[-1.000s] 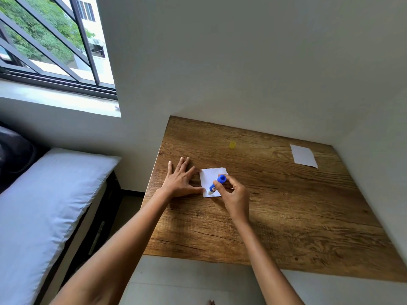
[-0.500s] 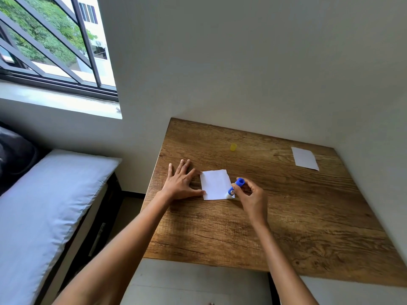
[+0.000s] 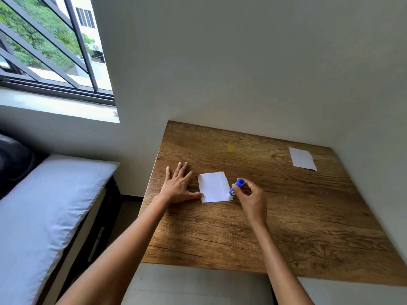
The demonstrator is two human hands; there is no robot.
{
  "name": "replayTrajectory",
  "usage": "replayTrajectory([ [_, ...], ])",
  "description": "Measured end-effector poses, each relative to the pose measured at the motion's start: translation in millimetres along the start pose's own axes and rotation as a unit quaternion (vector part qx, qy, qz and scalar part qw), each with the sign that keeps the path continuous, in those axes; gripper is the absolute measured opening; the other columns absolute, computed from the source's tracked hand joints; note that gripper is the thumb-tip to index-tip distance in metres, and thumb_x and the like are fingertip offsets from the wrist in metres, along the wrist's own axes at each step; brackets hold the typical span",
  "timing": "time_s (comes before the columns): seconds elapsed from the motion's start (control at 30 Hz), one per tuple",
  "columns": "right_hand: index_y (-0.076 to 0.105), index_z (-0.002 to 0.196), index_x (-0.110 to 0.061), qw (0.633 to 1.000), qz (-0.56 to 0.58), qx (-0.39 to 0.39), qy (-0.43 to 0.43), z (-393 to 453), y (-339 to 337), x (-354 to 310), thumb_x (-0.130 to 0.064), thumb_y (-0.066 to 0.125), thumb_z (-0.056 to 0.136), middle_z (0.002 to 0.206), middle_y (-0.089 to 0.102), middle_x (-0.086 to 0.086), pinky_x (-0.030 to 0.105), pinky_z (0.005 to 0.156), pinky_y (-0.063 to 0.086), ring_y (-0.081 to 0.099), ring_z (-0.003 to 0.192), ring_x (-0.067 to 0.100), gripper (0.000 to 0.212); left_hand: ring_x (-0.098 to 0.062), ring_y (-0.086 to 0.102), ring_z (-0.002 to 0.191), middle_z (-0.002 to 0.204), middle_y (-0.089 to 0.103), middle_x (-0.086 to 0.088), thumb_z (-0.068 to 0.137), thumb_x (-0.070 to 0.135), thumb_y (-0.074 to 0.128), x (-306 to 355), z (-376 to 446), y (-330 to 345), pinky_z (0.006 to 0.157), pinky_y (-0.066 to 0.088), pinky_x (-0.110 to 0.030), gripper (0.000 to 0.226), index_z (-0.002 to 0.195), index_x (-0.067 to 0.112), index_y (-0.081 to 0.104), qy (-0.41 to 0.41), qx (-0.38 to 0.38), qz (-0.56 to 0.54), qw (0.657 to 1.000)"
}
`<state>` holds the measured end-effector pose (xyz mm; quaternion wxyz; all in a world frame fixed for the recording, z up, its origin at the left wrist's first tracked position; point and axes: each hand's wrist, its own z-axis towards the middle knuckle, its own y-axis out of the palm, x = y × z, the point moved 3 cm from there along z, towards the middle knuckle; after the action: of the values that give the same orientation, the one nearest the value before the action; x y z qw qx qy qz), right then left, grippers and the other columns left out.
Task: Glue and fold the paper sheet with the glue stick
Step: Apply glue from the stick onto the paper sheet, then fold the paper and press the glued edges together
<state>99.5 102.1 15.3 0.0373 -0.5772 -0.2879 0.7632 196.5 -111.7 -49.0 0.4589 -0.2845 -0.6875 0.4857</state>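
Work surface: wooden-grain rectangular table (image 3: 286, 216), set into a wall corner.
Task item: small white rectangular paper sheet (image 3: 214, 187), lying flat near the table's left edge — at about 10 o'clock from the table's centre.
Tool: blue cylindrical glue stick (image 3: 236, 188), tilted, its lower end touching the sheet's near-right corner at about 4 o'clock from the sheet's centre.
Left hand (image 3: 179, 186): flat with fingers spread, grasping nothing; thumb tip and forefinger rest at the sheet's left edge, at 9 o'clock, pinning it.
Right hand (image 3: 251, 197): fingers curled round the glue stick, holding it by the barrel.
Step in hand: judged to be glue application along the right margin, folding not yet begun.
Technique: keep the pinning hand firm so the sheet does not drag; run light, even strokes toward 12 o'clock along the edge — heavy pressure may wrinkle thin paper or smear the table.
Other items: small yellow cap-like object (image 3: 230, 148) at 12 o'clock; second white paper piece (image 3: 302, 159) at 2 o'clock, well apart.
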Motion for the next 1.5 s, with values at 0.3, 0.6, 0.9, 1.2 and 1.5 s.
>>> replayTrajectory([
  [0.3, 0.061, 0.097, -0.018, 0.966, 0.191, 0.15, 0.086, 10.5, -21.0, 9.9, -0.029, 0.068, 0.082, 0.081, 0.066, -0.007, 0.019, 0.068, 0.053, 0.065, 0.072, 0.005, 0.02, -0.026, -0.014, 0.145, 0.158, -0.004, -0.009, 0.073, 0.071, 0.052, 2.2, -2.3, -3.4, 0.11, -0.016, -0.056, 0.085, 0.143, 0.03, 0.025, 0.001, -0.007, -0.022, 1.0],
  [0.6, 0.052, 0.098, -0.014, 0.946, 0.265, -0.016, 0.187, 48.7, 8.1, -3.9, -0.021, 0.06, 0.088, 0.096, 0.07, 0.004, 0.021, 0.061, 0.043, 0.063, 0.082, 0.008, 0.014, -0.024, 0.018, 0.144, 0.153, 0.028, -0.004, 0.088, 0.045, 0.054, 22.1, 5.0, -28.2, 0.112, -0.001, -0.058, 0.042, 0.125, 0.026, 0.051, -0.043, 0.06, -0.167, 0.983],
  [0.9, 0.06, 0.109, -0.016, 0.99, 0.057, -0.118, 0.051, 116.6, 45.3, -19.0, -0.013, 0.067, 0.083, 0.103, 0.068, 0.003, 0.011, 0.068, 0.041, 0.06, 0.086, 0.01, 0.027, -0.009, 0.06, 0.077, 0.087, 0.065, 0.006, 0.086, 0.014, 0.061, 88.1, 66.7, -55.6, 0.067, 0.046, -0.017, 0.005, 0.086, 0.018, 0.064, -0.078, 0.243, -0.369, 0.894],
  [1.2, 0.06, 0.102, -0.013, 0.986, -0.046, -0.156, -0.029, 173.5, 104.8, -32.1, -0.014, 0.057, 0.089, 0.101, 0.069, 0.007, 0.021, 0.072, 0.043, 0.062, 0.088, 0.016, 0.013, -0.01, 0.064, 0.098, 0.107, 0.068, 0.001, 0.094, 0.014, 0.046, 65.8, 111.5, -42.8, 0.085, 0.052, -0.023, 0.027, 0.115, 0.018, 0.063, -0.148, 0.228, -0.508, 0.818],
  [1.5, 0.06, 0.103, -0.012, 0.981, -0.078, -0.168, -0.059, 181.6, 118.3, -25.5, -0.014, 0.057, 0.089, 0.1, 0.07, 0.008, 0.014, 0.062, 0.036, 0.056, 0.078, 0.01, 0.014, -0.016, 0.056, 0.114, 0.125, 0.061, -0.006, 0.096, 0.01, 0.037, 59.7, 122.6, -41.3, 0.103, 0.044, -0.036, 0.036, 0.126, 0.017, 0.054, -0.158, 0.208, -0.503, 0.824],
])
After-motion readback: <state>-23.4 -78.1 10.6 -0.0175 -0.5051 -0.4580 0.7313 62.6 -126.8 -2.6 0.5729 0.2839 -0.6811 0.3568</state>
